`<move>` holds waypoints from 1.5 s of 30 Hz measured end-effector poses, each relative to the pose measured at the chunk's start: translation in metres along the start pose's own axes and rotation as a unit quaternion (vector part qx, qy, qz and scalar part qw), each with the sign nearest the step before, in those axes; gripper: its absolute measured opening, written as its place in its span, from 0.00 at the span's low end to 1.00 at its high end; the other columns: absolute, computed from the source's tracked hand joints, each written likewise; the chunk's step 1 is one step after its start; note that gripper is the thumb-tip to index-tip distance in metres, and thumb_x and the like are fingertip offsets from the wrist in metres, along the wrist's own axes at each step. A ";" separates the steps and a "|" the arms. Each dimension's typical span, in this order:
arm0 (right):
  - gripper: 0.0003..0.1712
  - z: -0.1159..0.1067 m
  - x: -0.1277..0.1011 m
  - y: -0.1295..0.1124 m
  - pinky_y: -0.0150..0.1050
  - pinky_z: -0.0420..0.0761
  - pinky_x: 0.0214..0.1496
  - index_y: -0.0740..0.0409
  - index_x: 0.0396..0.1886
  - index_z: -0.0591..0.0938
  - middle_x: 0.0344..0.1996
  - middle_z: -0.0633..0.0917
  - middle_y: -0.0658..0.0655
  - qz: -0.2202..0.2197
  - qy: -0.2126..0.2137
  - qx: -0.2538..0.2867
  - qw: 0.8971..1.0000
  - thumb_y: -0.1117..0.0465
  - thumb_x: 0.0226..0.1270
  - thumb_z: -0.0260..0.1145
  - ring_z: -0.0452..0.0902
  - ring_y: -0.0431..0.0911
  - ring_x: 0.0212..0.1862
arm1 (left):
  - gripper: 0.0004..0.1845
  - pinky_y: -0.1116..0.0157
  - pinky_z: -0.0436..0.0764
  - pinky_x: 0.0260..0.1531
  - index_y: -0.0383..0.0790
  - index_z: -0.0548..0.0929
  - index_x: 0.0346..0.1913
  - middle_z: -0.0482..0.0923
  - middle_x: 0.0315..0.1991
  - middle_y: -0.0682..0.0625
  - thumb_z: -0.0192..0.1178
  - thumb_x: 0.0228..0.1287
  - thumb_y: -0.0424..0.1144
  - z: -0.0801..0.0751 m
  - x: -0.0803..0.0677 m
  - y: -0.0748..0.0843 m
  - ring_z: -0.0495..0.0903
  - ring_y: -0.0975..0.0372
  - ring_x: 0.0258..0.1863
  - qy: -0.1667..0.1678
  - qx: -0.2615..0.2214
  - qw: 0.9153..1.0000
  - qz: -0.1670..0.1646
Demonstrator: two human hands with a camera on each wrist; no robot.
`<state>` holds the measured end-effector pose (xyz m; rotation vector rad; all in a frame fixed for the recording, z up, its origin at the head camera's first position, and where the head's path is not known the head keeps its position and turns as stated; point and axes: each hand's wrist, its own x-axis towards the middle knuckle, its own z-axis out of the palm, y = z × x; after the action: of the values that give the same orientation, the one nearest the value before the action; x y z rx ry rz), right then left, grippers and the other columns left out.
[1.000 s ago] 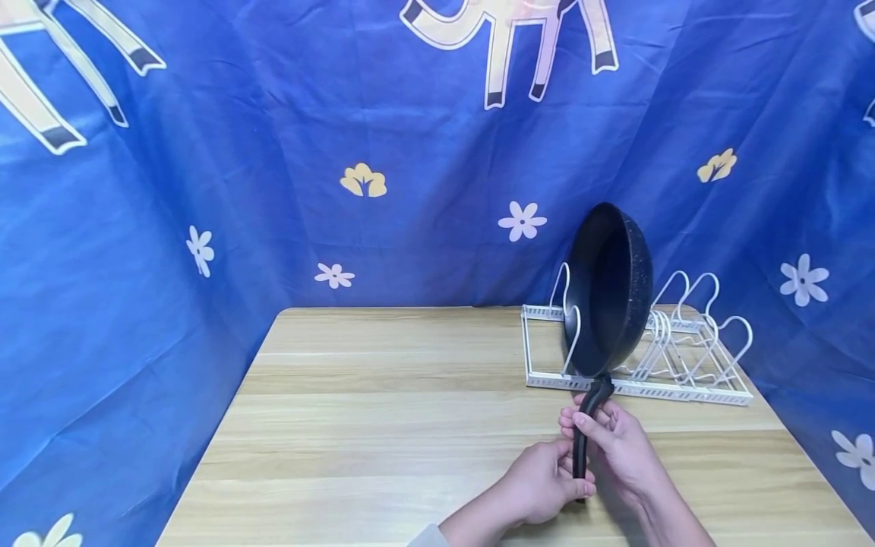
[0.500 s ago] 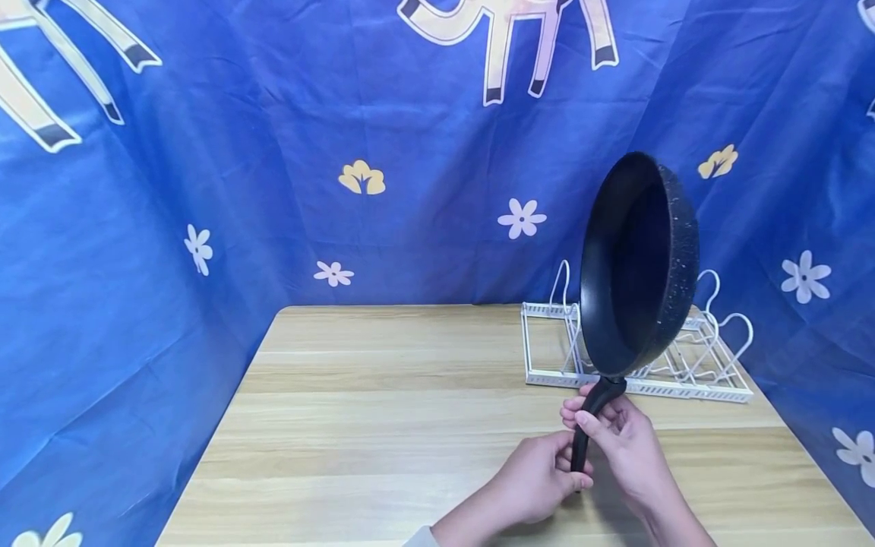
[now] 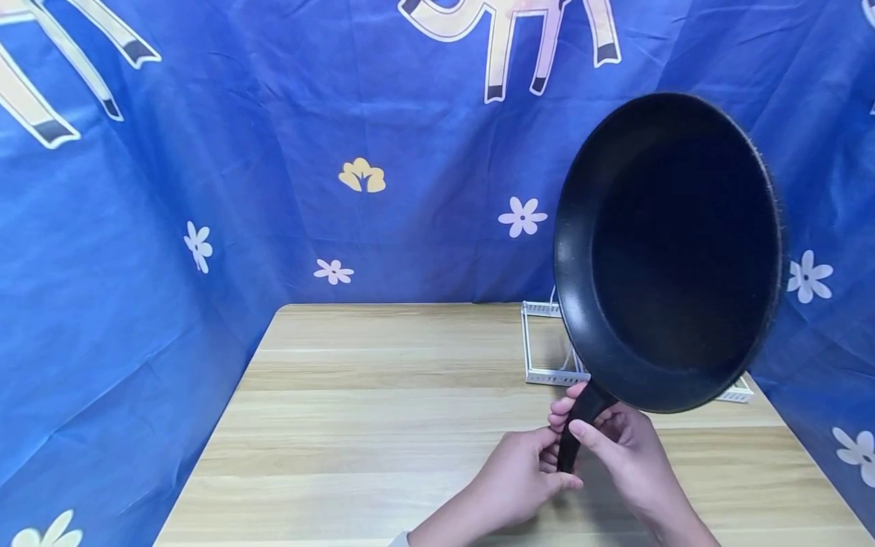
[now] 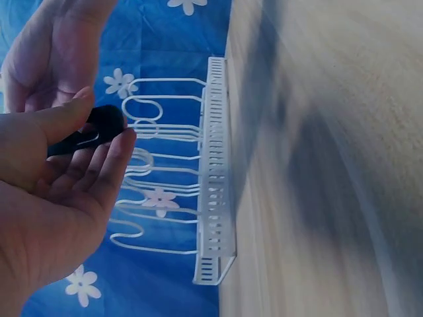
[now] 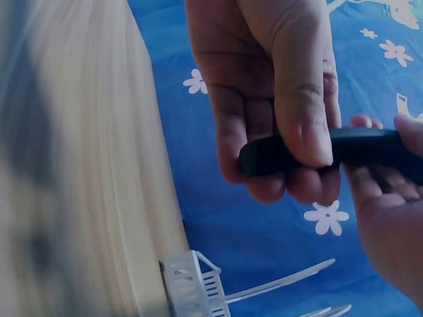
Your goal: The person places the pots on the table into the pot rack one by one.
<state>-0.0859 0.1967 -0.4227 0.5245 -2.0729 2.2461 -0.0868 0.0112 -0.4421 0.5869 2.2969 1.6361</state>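
Note:
A black frying pan (image 3: 683, 258) is held up in front of the rack at the right, its dark inner face turned mostly toward the head camera. Its black handle (image 3: 576, 437) slants down from the rim. My right hand (image 3: 636, 460) grips the handle just below the pan, thumb laid along it. My left hand (image 3: 506, 479) pinches the lower end from the left. In the left wrist view the fingers and thumb of my left hand (image 4: 59, 191) close round the handle (image 4: 99, 129). The right wrist view shows the handle's end (image 5: 258, 157) between left thumb and fingers.
A white wire rack (image 3: 547, 377) stands at the table's back right, mostly hidden behind the pan; its loops (image 4: 165, 125) show in the left wrist view. Blue patterned cloth (image 3: 424, 228) hangs behind and beside the wooden table (image 3: 383, 425).
The pan has risen out of the rack and come nearer, swinging from edge-on to face the head camera and leaning right. Both hands keep hold of the handle and have shifted slightly left.

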 end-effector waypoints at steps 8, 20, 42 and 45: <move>0.22 0.004 0.004 0.003 0.38 0.89 0.60 0.65 0.67 0.76 0.54 0.93 0.49 -0.034 -0.137 0.091 0.986 0.81 0.79 0.56 0.93 0.42 0.54 | 0.12 0.78 0.80 0.30 0.45 0.91 0.41 0.91 0.28 0.59 0.83 0.59 0.40 -0.014 -0.018 0.004 0.78 0.83 0.25 -0.026 0.029 0.999 0.011; 0.22 0.025 0.005 0.031 0.39 0.86 0.67 0.70 0.73 0.69 0.61 0.89 0.57 0.004 -0.303 0.297 0.905 0.76 0.85 0.48 0.90 0.45 0.61 | 0.11 0.75 0.86 0.48 0.34 0.91 0.48 0.94 0.41 0.48 0.75 0.69 0.38 -0.016 -0.048 -0.020 0.86 0.78 0.37 -0.141 -0.179 0.973 -0.032; 0.23 0.045 0.010 0.078 0.38 0.83 0.70 0.62 0.71 0.70 0.57 0.89 0.51 0.164 -0.343 0.390 0.839 0.75 0.83 0.46 0.88 0.42 0.60 | 0.16 0.80 0.80 0.41 0.18 0.85 0.48 0.85 0.40 0.19 0.72 0.68 0.32 -0.016 -0.077 -0.059 0.83 0.77 0.32 -0.082 -0.236 0.965 -0.084; 0.23 0.047 0.010 0.084 0.38 0.83 0.70 0.61 0.71 0.71 0.56 0.88 0.50 0.185 -0.339 0.391 0.835 0.74 0.83 0.46 0.87 0.42 0.59 | 0.18 0.81 0.79 0.40 0.16 0.85 0.49 0.89 0.36 0.30 0.72 0.68 0.32 -0.014 -0.078 -0.065 0.83 0.77 0.32 -0.073 -0.252 0.960 -0.094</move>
<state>-0.1071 0.1402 -0.4983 1.1850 -1.3703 3.5517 -0.0348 -0.0551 -0.5004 0.3421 1.6740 1.9057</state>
